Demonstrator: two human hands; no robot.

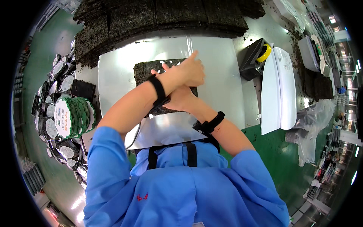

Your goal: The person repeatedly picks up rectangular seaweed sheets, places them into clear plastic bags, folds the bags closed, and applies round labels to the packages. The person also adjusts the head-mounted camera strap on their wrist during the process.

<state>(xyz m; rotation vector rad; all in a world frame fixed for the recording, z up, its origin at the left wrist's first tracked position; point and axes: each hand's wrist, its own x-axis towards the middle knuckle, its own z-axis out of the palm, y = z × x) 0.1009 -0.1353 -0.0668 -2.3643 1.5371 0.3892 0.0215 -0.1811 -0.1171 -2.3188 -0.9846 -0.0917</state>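
A dark, square, nori-like seaweed sheet or thin stack (142, 70) lies in front of me on a pale, shiny work surface (223, 87). My forearms cross above it, the left over the right. My left hand (192, 72) is over the sheet's right side, one finger stretched away from me and the others bent; I see nothing held in it. Beneath the left wrist, my right hand (179, 99) rests on the sheet with its fingers apart, two tips showing past the left forearm. The left arm hides much of the right hand and sheet.
Large stacks of dark seaweed sheets (162, 17) line the far side. To the right are a black tape dispenser (252, 58) with yellow tape and white paper sheets (278, 90). A phone (83, 89), green-edged round labels (72, 117) and black packets (56, 83) are at the left.
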